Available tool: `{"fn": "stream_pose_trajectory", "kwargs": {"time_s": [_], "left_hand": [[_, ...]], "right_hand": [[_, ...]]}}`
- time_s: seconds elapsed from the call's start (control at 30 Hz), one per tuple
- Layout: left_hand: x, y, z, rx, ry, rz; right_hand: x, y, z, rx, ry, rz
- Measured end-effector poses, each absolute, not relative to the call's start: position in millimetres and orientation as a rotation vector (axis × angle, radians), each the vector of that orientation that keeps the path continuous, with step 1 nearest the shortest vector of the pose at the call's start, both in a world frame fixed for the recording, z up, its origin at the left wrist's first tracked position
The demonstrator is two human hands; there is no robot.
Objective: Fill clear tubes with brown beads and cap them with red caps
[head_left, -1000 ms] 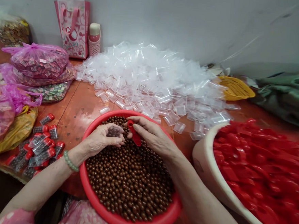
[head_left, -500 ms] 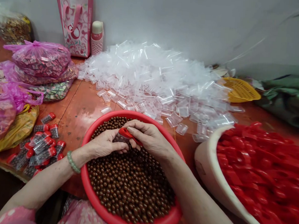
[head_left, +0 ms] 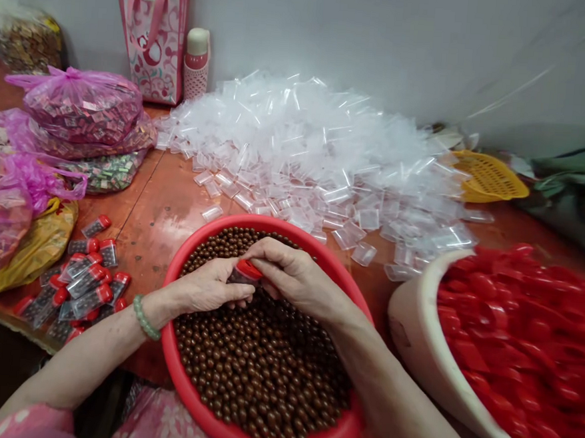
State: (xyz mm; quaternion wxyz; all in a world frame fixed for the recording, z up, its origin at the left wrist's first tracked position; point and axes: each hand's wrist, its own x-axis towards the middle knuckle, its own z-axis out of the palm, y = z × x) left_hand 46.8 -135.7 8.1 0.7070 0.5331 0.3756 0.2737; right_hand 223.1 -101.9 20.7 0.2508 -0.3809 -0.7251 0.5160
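My left hand (head_left: 215,284), a green bead bracelet at its wrist, is closed around a small clear plastic container (head_left: 238,278) that looks dark with brown balls inside. The fingers of my right hand (head_left: 293,276) are closed on the red cap (head_left: 249,269) at the container's top end. Both hands are over a red basin (head_left: 180,398) full of shiny brown balls (head_left: 262,370). Part of the container is hidden behind my fingers. To the left lies a pile of filled containers with red caps (head_left: 88,278).
A heap of clear empty containers (head_left: 308,140) spreads behind the basin. At right stands a white tub (head_left: 419,301) piled with red caps (head_left: 505,327). Pink plastic bags (head_left: 82,107), a gift bag (head_left: 154,42), a flask (head_left: 196,65) and a yellow basket (head_left: 490,177) sit further back.
The red cap, earlier slanting with a long part hanging toward my right fingers, now sits flatter on the container's end. My right fingers have closed in over it. The whole view has shifted slightly.
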Motion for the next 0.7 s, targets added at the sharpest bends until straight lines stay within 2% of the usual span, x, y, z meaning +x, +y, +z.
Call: {"fn": "stream_pose_trajectory", "kwargs": {"time_s": [0.13, 0.7], "left_hand": [[43.4, -132.8, 5.0, 1.142, 0.773, 0.62], [40.7, -133.5, 2.7, 1.03, 0.851, 0.568]], "right_hand": [[220.5, -108.4, 24.9, -0.978, -2.129, 1.076], [219.9, -115.9, 3.8, -0.892, -2.23, 0.775]]}}
